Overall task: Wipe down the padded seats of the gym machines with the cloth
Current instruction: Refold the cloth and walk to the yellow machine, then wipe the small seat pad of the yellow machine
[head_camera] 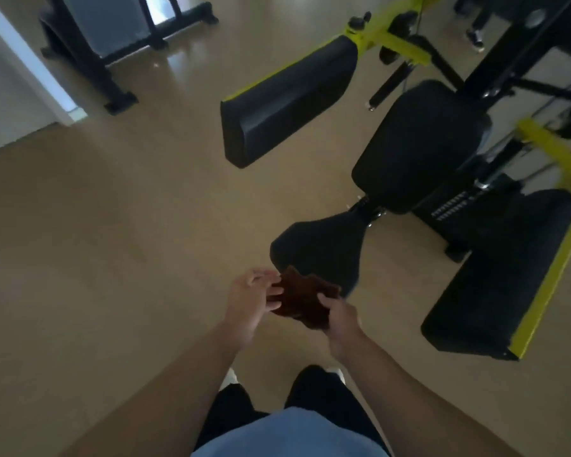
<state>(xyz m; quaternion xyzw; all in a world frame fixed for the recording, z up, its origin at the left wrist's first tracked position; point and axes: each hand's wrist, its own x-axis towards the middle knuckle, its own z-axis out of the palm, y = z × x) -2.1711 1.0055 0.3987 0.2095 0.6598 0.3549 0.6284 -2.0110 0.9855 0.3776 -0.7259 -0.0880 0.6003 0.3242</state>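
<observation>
A dark reddish-brown cloth (302, 298) is bunched between both hands in front of me. My left hand (253, 300) grips its left edge with the fingers curled in. My right hand (338, 313) holds its lower right side. Just beyond the cloth is the machine's black padded seat (320, 245), narrow and low. Behind it rises the black padded backrest (419, 146). Two long black pads on yellow-green arms flank the seat, one at upper left (287, 103) and one at right (501, 272).
The machine's black frame and weight stack (452, 206) stand at the right. Another black machine base (112, 54) sits at the far upper left by a white wall (10, 103). Tan floor (112, 258) spreads to the left. A person's shoes (475, 39) show at top right.
</observation>
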